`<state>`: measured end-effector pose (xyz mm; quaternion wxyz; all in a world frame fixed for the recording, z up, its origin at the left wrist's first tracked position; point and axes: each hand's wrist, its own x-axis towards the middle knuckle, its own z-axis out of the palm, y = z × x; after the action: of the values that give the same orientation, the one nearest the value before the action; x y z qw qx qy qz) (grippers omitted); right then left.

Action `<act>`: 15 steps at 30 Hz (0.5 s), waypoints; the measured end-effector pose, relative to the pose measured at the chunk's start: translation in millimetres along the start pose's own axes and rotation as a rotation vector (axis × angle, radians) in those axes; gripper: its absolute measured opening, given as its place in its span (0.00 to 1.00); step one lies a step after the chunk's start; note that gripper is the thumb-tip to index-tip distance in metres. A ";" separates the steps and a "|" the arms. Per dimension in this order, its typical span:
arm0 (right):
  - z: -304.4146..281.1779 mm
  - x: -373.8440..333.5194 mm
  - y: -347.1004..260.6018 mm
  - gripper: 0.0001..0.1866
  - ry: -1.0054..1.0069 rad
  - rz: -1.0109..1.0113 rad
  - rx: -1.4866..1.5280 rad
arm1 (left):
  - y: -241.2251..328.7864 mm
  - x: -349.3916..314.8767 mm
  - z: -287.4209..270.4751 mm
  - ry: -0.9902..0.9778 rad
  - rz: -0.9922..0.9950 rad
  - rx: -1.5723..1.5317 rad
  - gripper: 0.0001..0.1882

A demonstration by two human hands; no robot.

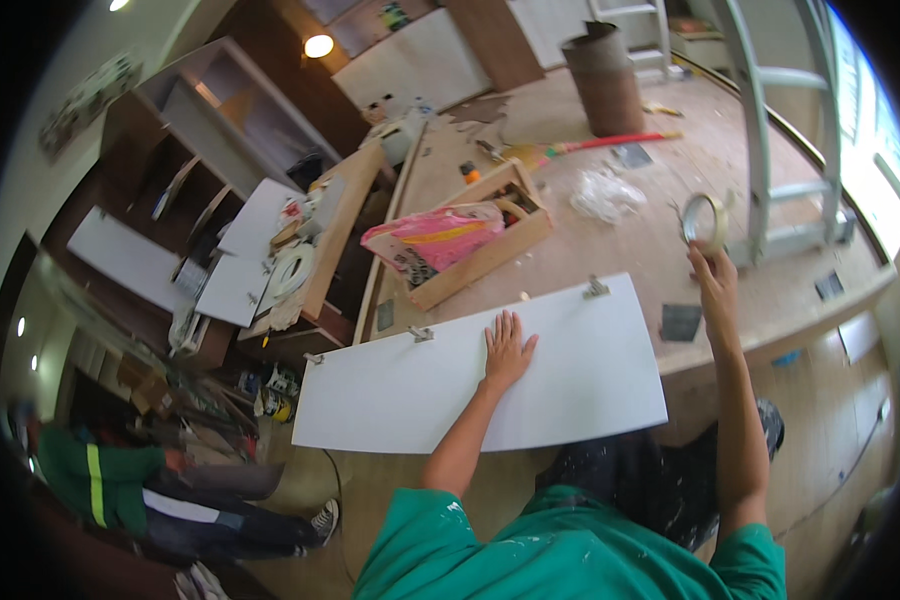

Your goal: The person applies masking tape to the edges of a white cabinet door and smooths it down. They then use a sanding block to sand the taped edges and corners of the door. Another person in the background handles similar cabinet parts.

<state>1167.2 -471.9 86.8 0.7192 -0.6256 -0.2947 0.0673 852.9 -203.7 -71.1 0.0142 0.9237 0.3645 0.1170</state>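
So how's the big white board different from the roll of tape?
The white board is long, flat and white, while the tape roll is a tan ring. The white board is much bigger than the tape roll. The left hand rests flat on the white board; the right hand grips the tape roll. Both are being touched.

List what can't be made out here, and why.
- Underside of the white panel: head view, faces away.
- Palm of the left hand: head view, turned toward the white panel.
- Some of the inside of the wooden box: head view, under the pink bag.
- Top of the nearer ladder: head view, cut by the upper edge.
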 end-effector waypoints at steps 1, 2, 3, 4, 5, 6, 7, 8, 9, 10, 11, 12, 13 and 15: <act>-3.9 3.1 3.9 0.18 0.031 -0.029 0.015 | 12.7 -1.0 2.4 -0.020 0.048 0.001 0.44; -11.5 6.0 6.0 0.18 0.077 -0.053 0.015 | 33.6 -3.3 2.0 -0.035 0.114 -0.014 0.44; -16.4 3.9 -2.2 0.17 0.099 -0.069 0.008 | 58.2 -10.9 -0.3 -0.042 0.193 -0.018 0.44; -19.1 4.8 -2.3 0.17 0.160 -0.061 0.050 | 90.2 -18.2 -1.2 -0.048 0.280 -0.048 0.44; -21.1 3.3 -8.9 0.17 0.174 -0.056 0.091 | 122.1 -30.3 -1.9 -0.050 0.356 -0.083 0.44; -25.6 0.6 -4.5 0.16 0.165 -0.023 0.094 | 155.7 -40.9 -8.7 -0.107 0.459 -0.122 0.45; -30.0 0.2 2.2 0.16 0.147 -0.008 0.114 | 185.6 -53.7 -13.7 -0.197 0.581 -0.300 0.44; -37.4 -1.4 9.0 0.17 0.156 -0.027 0.121 | 213.4 -67.7 -17.8 -0.277 0.694 -0.470 0.44; -44.1 -1.8 14.9 0.18 0.160 -0.049 0.136 | 235.6 -76.3 -28.0 -0.359 0.801 -0.632 0.44; -54.5 1.1 16.8 0.20 0.160 -0.077 0.149 | 256.4 -77.2 -44.1 -0.381 0.822 -0.666 0.43; -66.1 4.2 13.6 0.20 0.205 -0.037 0.174 | 275.6 -76.0 -61.9 -0.398 0.837 -0.698 0.43; -73.6 1.2 12.8 0.20 0.240 0.011 0.199 | 286.6 -76.1 -68.9 -0.418 0.838 -0.734 0.43; -80.8 0.6 11.9 0.20 0.274 0.059 0.223 | 287.4 -63.0 -63.6 -0.369 0.763 -0.725 0.43; -89.1 -4.6 3.8 0.20 0.288 0.092 0.297 | 259.0 -24.0 -38.3 -0.284 0.593 -0.695 0.43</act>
<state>1209.8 -549.9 77.8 0.8344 -0.5286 -0.1468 0.0528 1000.8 -412.3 -9.9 0.3379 0.9353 0.0192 0.1033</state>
